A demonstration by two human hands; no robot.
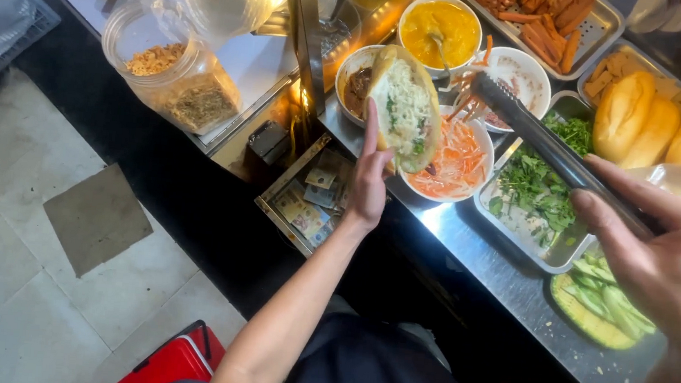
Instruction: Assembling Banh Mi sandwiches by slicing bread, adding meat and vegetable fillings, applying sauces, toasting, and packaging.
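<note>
While steel surface [506, 272] carries bowls & trays above a tiled floor [13, 270], left hand [370, 182] w/ raised forearm clasps filled baguette [404, 107] over carrot bowl [451, 162]; right hand [663, 253], near right, pinches tongs [549, 148], tips shut on carrot shreds.

My left hand [368, 182] held the split, filled bread roll [404, 107] upright over the bowl of shredded carrot [456, 167]. My right hand [668, 253] gripped metal tongs [542, 139], tips pinching carrot strands beside the roll. Herb tray [539, 192] just right.
</note>
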